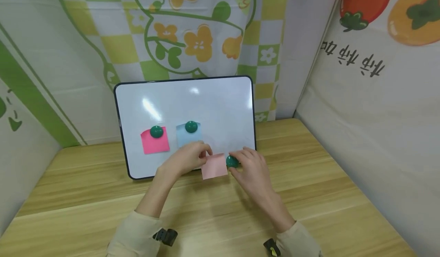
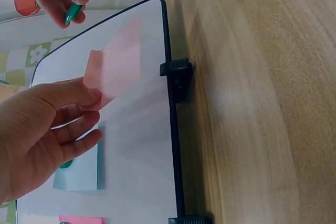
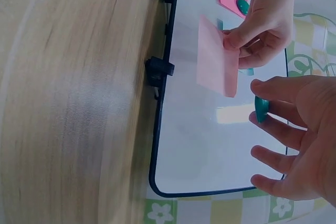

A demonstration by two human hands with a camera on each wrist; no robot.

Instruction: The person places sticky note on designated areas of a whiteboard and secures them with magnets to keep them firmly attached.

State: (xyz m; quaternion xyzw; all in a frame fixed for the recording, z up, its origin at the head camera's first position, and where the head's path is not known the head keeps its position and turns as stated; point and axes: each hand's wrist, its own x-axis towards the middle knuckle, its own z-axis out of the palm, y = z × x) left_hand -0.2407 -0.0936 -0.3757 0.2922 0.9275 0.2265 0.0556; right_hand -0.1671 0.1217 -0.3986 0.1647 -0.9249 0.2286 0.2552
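A whiteboard [image 1: 213,100] stands propped on the wooden table, leaning toward the back wall. My left hand [image 1: 192,158] pinches a light pink sticky note [image 1: 214,167] by its upper left corner, in front of the board's lower edge; the note [image 2: 116,64] shows in the left wrist view, and again [image 3: 216,56] in the right wrist view. My right hand [image 1: 248,165] pinches a green round magnet [image 1: 232,161] beside the note's upper right corner; this magnet [image 3: 261,109] sits between thumb and forefinger. On the board, a bright pink note [image 1: 155,141] and a light blue note [image 1: 188,134] each hang under a green magnet.
The board rests on black clip feet [image 3: 159,71] at its bottom edge. Patterned cloth [image 1: 192,28] hangs behind it and white panels close off both sides. Bare wooden table [image 1: 330,196] spreads around my forearms.
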